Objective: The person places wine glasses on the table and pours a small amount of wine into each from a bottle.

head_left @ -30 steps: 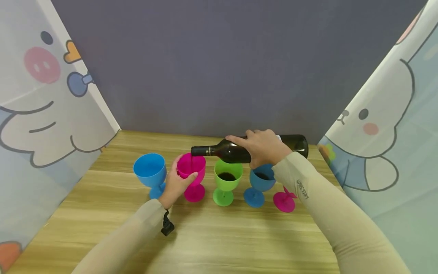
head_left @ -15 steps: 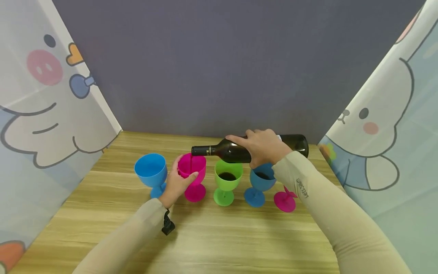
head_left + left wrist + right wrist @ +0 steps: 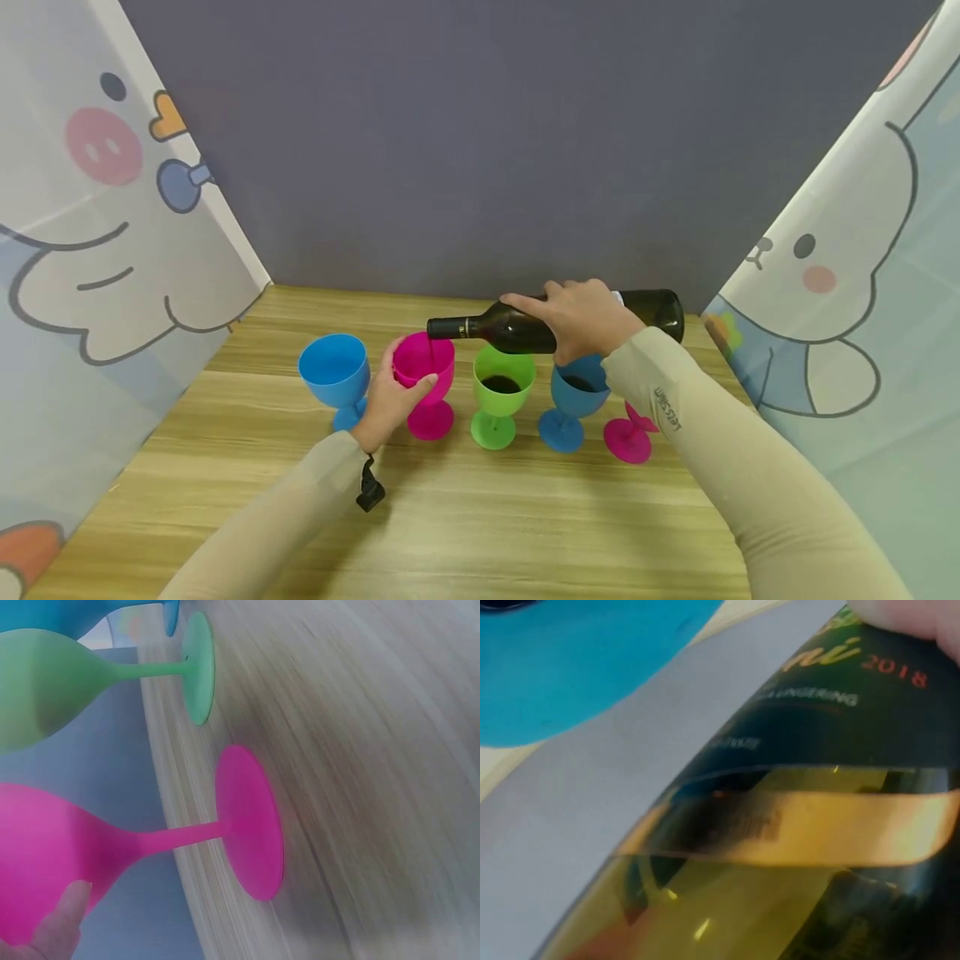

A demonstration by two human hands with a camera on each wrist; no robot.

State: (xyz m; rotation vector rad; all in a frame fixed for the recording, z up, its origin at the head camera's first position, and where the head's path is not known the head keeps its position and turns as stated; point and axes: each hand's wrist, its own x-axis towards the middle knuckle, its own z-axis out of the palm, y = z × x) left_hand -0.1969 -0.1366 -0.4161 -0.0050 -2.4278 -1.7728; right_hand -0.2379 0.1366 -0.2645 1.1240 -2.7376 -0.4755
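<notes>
My right hand point(image 3: 581, 321) grips a dark wine bottle point(image 3: 517, 329) by its body, tipped nearly level with the neck pointing left. A thin dark stream falls from its mouth into a pink goblet point(image 3: 435, 387). Around that goblet's bowl curls my left hand point(image 3: 390, 400), its thumb on the near side; the foot rests on the table, as the left wrist view shows for the pink goblet point(image 3: 247, 825). In the right wrist view the bottle's label point(image 3: 810, 697) reads 2018. Dark liquid lies in the green goblet point(image 3: 493, 429) and in a blue goblet point(image 3: 562, 429) right of it.
Another blue goblet point(image 3: 333, 362) stands left of my left hand, with no liquid seen in it. At the right, a second pink goblet point(image 3: 628, 442) is mostly hidden by my sleeve. A grey wall point(image 3: 480, 150) backs the wooden table point(image 3: 480, 517); printed cloth point(image 3: 817, 333) hangs at both sides.
The view has shifted slightly, so everything sits a little further right. Both hands keep their holds, and the stream keeps running into the pink goblet.
</notes>
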